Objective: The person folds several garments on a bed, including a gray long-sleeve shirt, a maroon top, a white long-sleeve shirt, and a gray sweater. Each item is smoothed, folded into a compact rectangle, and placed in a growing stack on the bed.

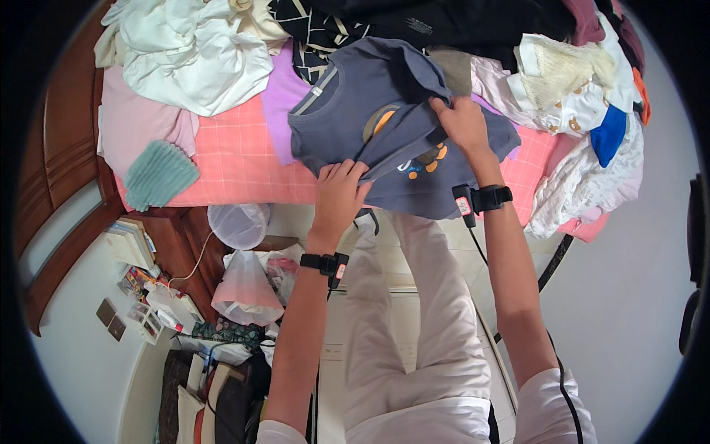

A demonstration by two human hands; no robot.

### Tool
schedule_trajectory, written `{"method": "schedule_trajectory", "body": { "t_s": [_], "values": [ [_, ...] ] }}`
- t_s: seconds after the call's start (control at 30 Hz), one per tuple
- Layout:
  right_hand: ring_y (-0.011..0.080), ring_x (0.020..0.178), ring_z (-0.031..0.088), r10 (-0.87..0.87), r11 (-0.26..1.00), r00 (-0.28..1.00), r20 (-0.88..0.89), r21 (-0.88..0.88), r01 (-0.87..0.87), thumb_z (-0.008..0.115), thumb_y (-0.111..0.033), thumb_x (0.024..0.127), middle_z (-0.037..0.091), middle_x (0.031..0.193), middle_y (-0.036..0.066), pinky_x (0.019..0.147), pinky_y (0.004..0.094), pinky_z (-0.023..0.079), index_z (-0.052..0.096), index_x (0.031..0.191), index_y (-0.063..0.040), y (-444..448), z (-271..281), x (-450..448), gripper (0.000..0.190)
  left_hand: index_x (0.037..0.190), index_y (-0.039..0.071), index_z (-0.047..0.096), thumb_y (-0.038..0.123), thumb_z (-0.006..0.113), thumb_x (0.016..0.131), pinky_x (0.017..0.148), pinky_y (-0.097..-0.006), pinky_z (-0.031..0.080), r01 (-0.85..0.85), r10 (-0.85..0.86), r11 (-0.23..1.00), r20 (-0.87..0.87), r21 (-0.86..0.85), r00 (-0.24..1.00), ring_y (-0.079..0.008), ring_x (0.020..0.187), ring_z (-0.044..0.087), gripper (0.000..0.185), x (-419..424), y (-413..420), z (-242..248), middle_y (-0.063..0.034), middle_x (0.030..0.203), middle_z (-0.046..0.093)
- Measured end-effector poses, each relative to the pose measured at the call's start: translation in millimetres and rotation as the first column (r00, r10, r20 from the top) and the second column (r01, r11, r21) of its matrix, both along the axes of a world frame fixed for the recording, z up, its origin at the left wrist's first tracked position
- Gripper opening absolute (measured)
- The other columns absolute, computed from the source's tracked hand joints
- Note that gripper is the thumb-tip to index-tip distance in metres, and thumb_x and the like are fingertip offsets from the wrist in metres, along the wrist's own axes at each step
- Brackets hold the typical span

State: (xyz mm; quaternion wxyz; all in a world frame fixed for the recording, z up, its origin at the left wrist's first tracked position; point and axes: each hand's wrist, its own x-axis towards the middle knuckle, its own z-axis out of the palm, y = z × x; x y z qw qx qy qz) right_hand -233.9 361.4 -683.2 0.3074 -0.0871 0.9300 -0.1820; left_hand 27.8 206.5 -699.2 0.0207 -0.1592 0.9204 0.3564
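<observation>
A dark grey-blue shirt [344,122] with an orange and brown print lies partly folded over itself at the near edge of a bed with a pink checked cover [238,150]. My left hand [341,191] grips a fold of its fabric near the lower middle, fingers bent over the cloth. At the shirt's right side, my right hand [460,122] pinches a raised edge of the fabric between thumb and fingers. The neckline with a pale inner band faces left. Under the shirt, a purple garment [280,105] shows at both sides.
White clothing [194,61], a pink garment [147,119] and a folded ribbed green cloth [161,175] lie left. Black garments [444,28] are behind; a cream knit [571,72], blue cloth [608,133] and patterned white fabric [577,177] lie right. A wooden headboard [66,127] stands left.
</observation>
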Motion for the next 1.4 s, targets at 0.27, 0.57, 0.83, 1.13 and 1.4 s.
{"method": "schedule_trajectory", "body": {
  "t_s": [0.27, 0.57, 0.83, 1.13, 1.4],
  "values": [
    [0.0102, 0.111, 0.066, 0.129, 0.697, 0.949, 0.289, -0.707, 0.121, 0.064, -0.017, 0.110, 0.075, 0.118, 0.001, 0.103, 0.0285, 0.049, 0.073, 0.121, -0.005, -26.4, -3.8, 23.7, 0.018, 0.120, 0.007, 0.072, 0.023, 0.070, 0.102, 0.100, -0.0466, 0.047, -0.286, 0.287, 0.958, 0.038, -0.032, 0.957, -0.0357, 0.104, 0.070, 0.025, 16.7, -17.4, -27.7, -0.0141, 0.107, 0.076],
    [0.0248, 0.100, 0.069, -0.493, 0.847, 0.861, -0.126, -0.298, 0.441, 0.081, -0.033, 0.092, 0.070, 0.114, 0.018, 0.090, 0.0373, 0.055, 0.059, 0.130, 0.004, 16.7, -81.0, 34.6, 0.058, 0.121, 0.007, 0.073, 0.044, 0.065, 0.106, 0.103, -0.0494, 0.046, -0.586, 0.584, 0.806, 0.288, -0.087, 0.759, -0.0395, 0.107, 0.070, 0.040, 24.1, -34.7, -64.2, -0.0185, 0.106, 0.077],
    [0.0318, 0.113, 0.065, -0.325, 0.943, 0.945, -0.040, 0.058, 0.327, 0.091, -0.045, 0.080, 0.064, 0.124, 0.016, 0.093, 0.0479, 0.056, 0.044, 0.143, 0.000, 19.7, -98.8, 33.9, 0.091, 0.117, 0.009, 0.070, 0.041, 0.069, 0.104, 0.109, -0.0524, 0.040, -0.618, 0.616, 0.783, 0.210, -0.066, 0.759, -0.0346, 0.122, 0.063, 0.035, 50.2, -45.7, -79.2, -0.0131, 0.116, 0.073],
    [0.0202, 0.093, 0.069, -0.514, 0.749, 0.690, 0.510, -0.125, 0.651, 0.086, -0.027, 0.088, 0.059, 0.098, 0.006, 0.088, 0.0370, 0.057, 0.059, 0.121, -0.007, 11.6, -50.1, -15.4, 0.047, 0.117, 0.013, 0.069, 0.030, 0.076, 0.099, 0.109, -0.0526, 0.040, -0.505, 0.520, 0.845, 0.054, -0.178, 0.852, -0.0311, 0.119, 0.063, 0.026, 13.5, -37.7, -40.4, -0.0065, 0.119, 0.071],
    [0.0222, 0.096, 0.074, -0.430, 0.268, 0.600, 0.675, -0.539, 0.798, 0.067, -0.010, 0.100, 0.073, 0.107, 0.009, 0.089, 0.0358, 0.055, 0.058, 0.123, -0.007, -68.3, 4.6, -30.3, 0.024, 0.117, 0.012, 0.071, 0.026, 0.073, 0.098, 0.112, -0.0573, 0.038, -0.661, 0.674, 0.732, 0.319, -0.167, 0.666, -0.0344, 0.121, 0.063, 0.023, 12.0, -52.2, -93.3, -0.0080, 0.120, 0.071]
  ]
}}
